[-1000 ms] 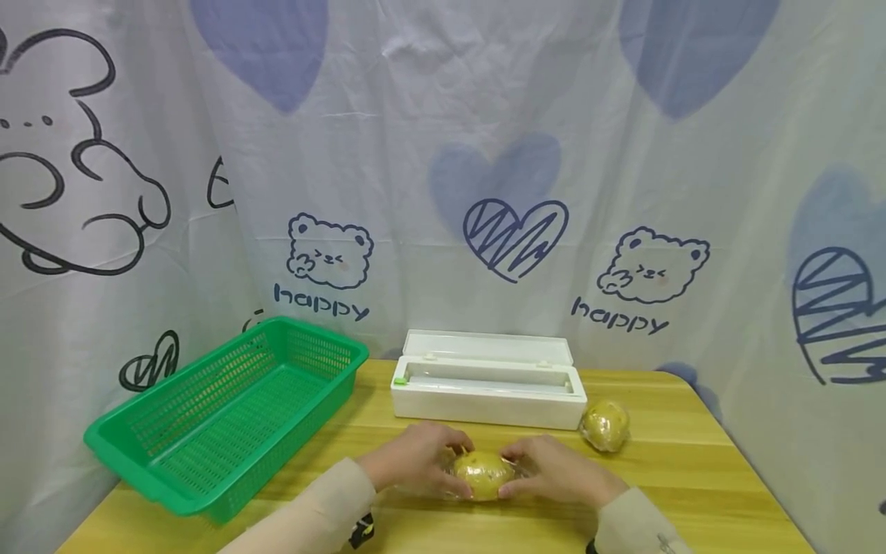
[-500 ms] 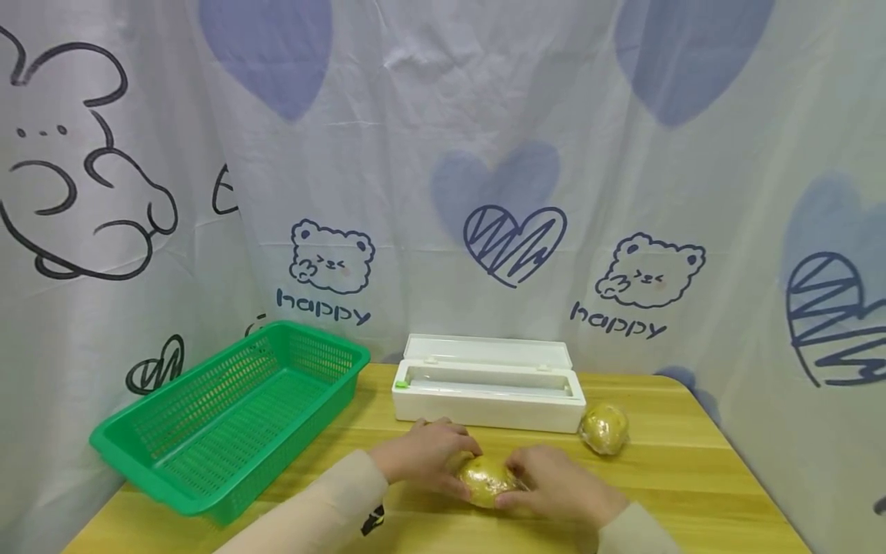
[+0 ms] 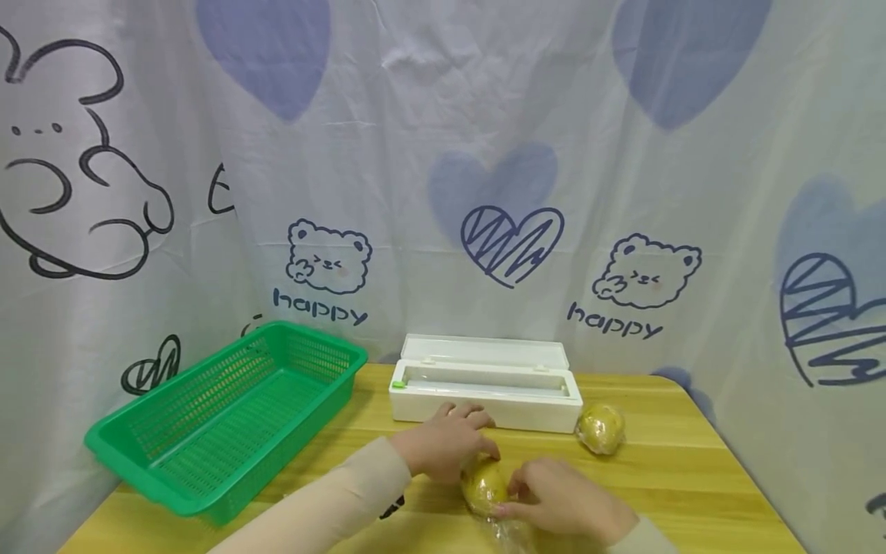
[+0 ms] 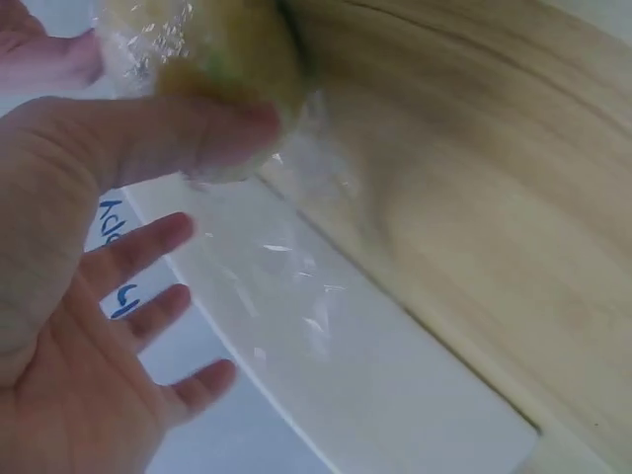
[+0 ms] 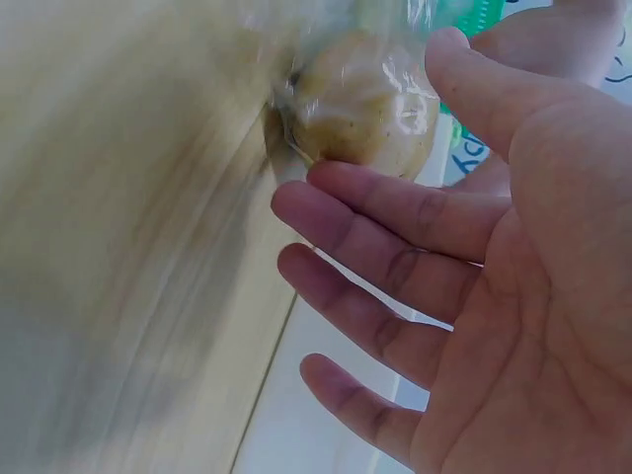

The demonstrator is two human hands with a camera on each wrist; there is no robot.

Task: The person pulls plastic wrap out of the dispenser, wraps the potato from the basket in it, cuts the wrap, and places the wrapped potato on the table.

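Observation:
A yellow potato [image 3: 483, 486] wrapped in clear cling film [image 3: 508, 531] is between my two hands over the table, loose film trailing toward the front edge. My left hand [image 3: 453, 445] holds it from the far left; in the left wrist view the thumb [image 4: 197, 138] lies across the wrapped potato and the other visible fingers spread away from it. My right hand [image 3: 564, 496] holds the near right side with thumb and forefinger. In the right wrist view its forefinger meets the potato [image 5: 360, 109], the thumb is over the film, and the remaining fingers extend beside it.
A white cling film box [image 3: 484, 408] with its lid raised stands just behind my hands. Another wrapped potato [image 3: 601, 428] sits at the box's right end. On the left is a green plastic basket [image 3: 284, 438]. A printed curtain [image 3: 415, 192] hangs behind the wooden table [image 3: 678, 477].
The potato has turned from lying crosswise to pointing toward the front, its film tail now facing me. My left hand has moved to the far side, my right hand slightly nearer.

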